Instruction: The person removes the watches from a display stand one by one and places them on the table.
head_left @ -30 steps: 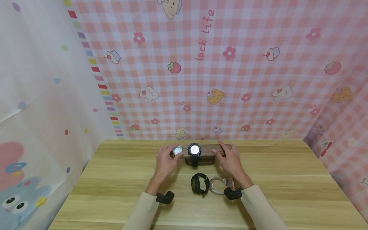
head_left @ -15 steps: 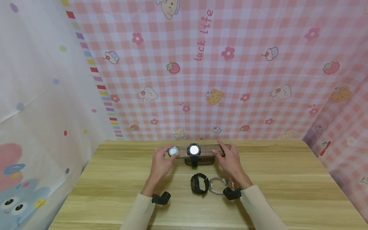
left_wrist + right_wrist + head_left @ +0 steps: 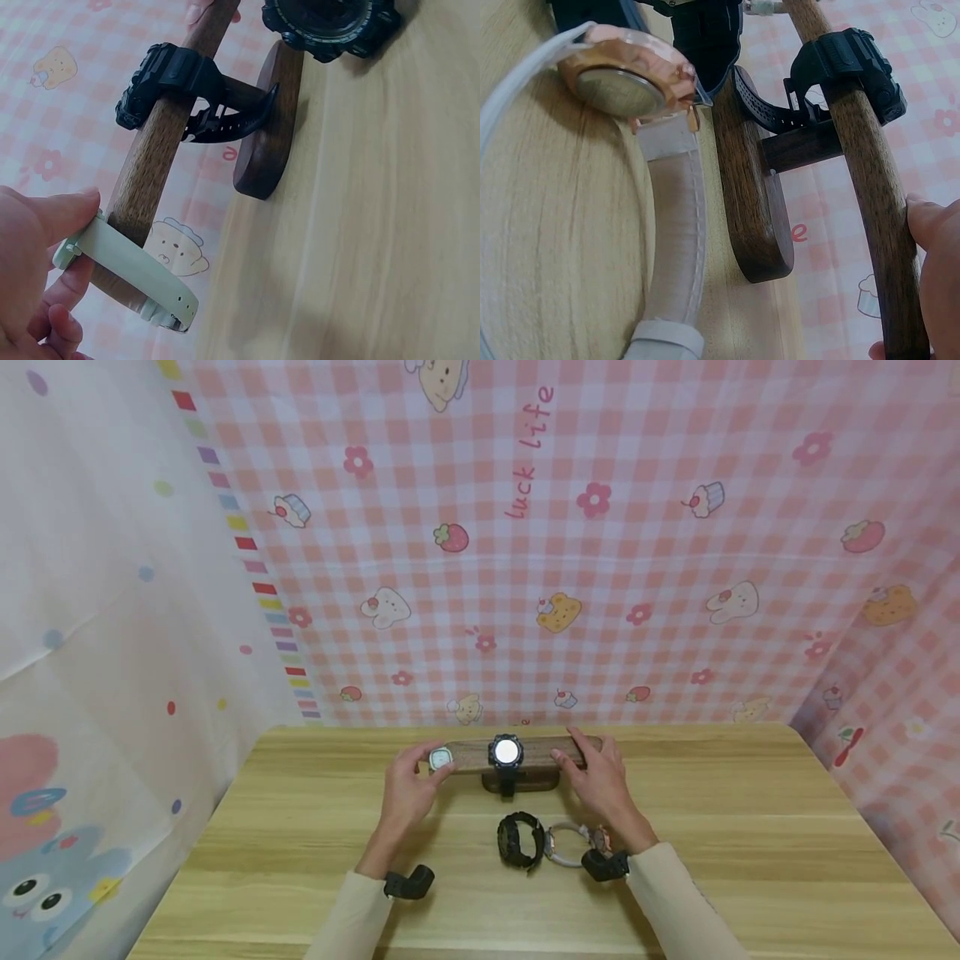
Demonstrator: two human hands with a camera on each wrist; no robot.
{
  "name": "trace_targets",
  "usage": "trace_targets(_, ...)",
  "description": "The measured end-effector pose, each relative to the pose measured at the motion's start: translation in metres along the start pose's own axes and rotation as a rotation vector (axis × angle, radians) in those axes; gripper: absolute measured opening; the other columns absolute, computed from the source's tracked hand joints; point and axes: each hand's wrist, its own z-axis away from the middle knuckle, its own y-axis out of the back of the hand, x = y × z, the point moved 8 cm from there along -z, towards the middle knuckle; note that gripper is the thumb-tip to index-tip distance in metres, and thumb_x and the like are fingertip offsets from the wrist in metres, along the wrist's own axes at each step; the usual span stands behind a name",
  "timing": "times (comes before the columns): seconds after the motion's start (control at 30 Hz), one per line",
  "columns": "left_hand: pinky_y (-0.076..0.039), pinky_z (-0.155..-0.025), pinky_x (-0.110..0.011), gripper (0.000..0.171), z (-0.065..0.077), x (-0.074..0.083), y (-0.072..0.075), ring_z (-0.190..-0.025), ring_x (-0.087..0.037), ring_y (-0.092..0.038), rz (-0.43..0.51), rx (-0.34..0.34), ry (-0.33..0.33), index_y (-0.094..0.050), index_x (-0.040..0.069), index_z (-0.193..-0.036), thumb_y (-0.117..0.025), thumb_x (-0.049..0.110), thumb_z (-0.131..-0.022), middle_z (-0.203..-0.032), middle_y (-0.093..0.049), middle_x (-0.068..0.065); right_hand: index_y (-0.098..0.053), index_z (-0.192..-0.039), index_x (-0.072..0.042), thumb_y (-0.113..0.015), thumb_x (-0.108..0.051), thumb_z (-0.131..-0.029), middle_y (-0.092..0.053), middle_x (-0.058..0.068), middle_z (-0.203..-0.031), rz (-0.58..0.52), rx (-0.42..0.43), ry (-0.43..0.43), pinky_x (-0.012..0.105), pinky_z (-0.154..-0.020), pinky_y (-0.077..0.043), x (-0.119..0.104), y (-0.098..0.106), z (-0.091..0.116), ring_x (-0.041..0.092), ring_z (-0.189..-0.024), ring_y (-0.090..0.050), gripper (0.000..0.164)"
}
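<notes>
A dark wooden T-bar watch stand (image 3: 470,757) stands near the table's back edge. My left hand (image 3: 408,787) pinches a pale green watch (image 3: 441,758) by its case at the bar's left end. In the left wrist view its pale strap (image 3: 135,262) loops around the bar, whose tip shows below it. A black watch (image 3: 507,752) with a bright white face hangs around the bar's middle, its strap (image 3: 769,109) dangling towards the base (image 3: 754,217). With thumb and fingers, my right hand (image 3: 603,777) grips the bar's right end.
On the wooden table (image 3: 300,843), in front of the stand, lie a black watch (image 3: 521,841) and a watch with a pale strap (image 3: 567,846). A rose-gold watch (image 3: 619,75) sits near my right wrist. Checkered cloth (image 3: 480,568) hangs right behind the table.
My left hand has slid left along the bar with the pale green watch, from near the black watch to the bar's left end. The right hand stays put.
</notes>
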Motion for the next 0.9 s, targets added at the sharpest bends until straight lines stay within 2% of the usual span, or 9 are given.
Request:
trace_targets(0.17, -0.04, -0.078, -0.033, 0.036, 0.005, 0.002, 0.006, -0.095, -0.031, -0.058, -0.011, 0.006, -0.018, -0.072, 0.009, -0.115, -0.083, 0.017, -0.082, -0.094, -0.069, -0.006, -0.036, -0.154, -0.016, -0.055, -0.047, -0.099, -0.026, 0.033, -0.147, 0.0, 0.001, 0.002, 0.061, -0.108, -0.026, 0.0, -0.001, 0.0, 0.046, -0.134, -0.029, 0.066)
trace_targets(0.3, -0.044, -0.078, -0.035, 0.036, 0.01, 0.005, 0.011, -0.092, -0.025, -0.059, -0.026, 0.018, -0.063, -0.073, 0.007, -0.114, -0.083, 0.014, -0.08, -0.096, -0.071, -0.006, -0.036, -0.154, -0.016, -0.055, -0.048, -0.099, -0.025, 0.033, -0.147, 0.002, 0.005, -0.001, 0.062, -0.108, -0.026, 0.001, 0.0, 0.0, 0.046, -0.134, -0.029, 0.066)
trace_targets(0.37, -0.045, -0.077, -0.035, 0.034, 0.013, 0.006, 0.012, -0.092, -0.023, -0.058, -0.031, 0.014, -0.064, -0.073, 0.007, -0.112, -0.083, 0.013, -0.08, -0.096, -0.071, -0.006, -0.036, -0.154, -0.016, -0.054, -0.049, -0.099, -0.026, 0.034, -0.147, 0.003, 0.008, 0.003, 0.063, -0.107, -0.027, 0.001, 0.0, 0.001, 0.047, -0.133, -0.029, 0.067)
trace_targets(0.53, -0.044, -0.075, -0.032, 0.032, 0.02, 0.008, 0.013, -0.091, -0.021, -0.058, -0.046, -0.011, -0.057, -0.074, 0.007, -0.11, -0.084, 0.012, -0.08, -0.095, -0.071, -0.004, -0.035, -0.154, -0.016, -0.054, -0.049, -0.099, -0.025, 0.033, -0.148, -0.002, 0.006, 0.002, 0.063, -0.106, -0.028, 0.002, 0.0, 0.001, 0.046, -0.134, -0.028, 0.066)
trace_targets(0.7, -0.045, -0.07, -0.029, 0.031, 0.028, 0.015, 0.013, -0.086, -0.024, -0.06, -0.068, -0.034, -0.1, -0.074, 0.005, -0.108, -0.084, 0.01, -0.079, -0.093, -0.071, -0.006, -0.035, -0.155, -0.017, -0.053, -0.049, -0.1, -0.024, 0.033, -0.149, -0.002, 0.002, -0.002, 0.063, -0.107, -0.027, 0.002, -0.001, 0.001, 0.046, -0.135, -0.027, 0.066)
trace_targets(0.9, -0.044, -0.061, -0.022, 0.031, 0.037, 0.018, 0.007, -0.075, -0.022, -0.057, -0.076, -0.093, -0.078, -0.073, 0.005, -0.11, -0.082, 0.011, -0.081, -0.093, -0.069, -0.006, -0.034, -0.155, -0.017, -0.054, -0.048, -0.1, -0.026, 0.033, -0.147, 0.0, 0.003, 0.001, 0.062, -0.106, -0.029, 0.001, 0.0, 0.0, 0.046, -0.133, -0.029, 0.066)
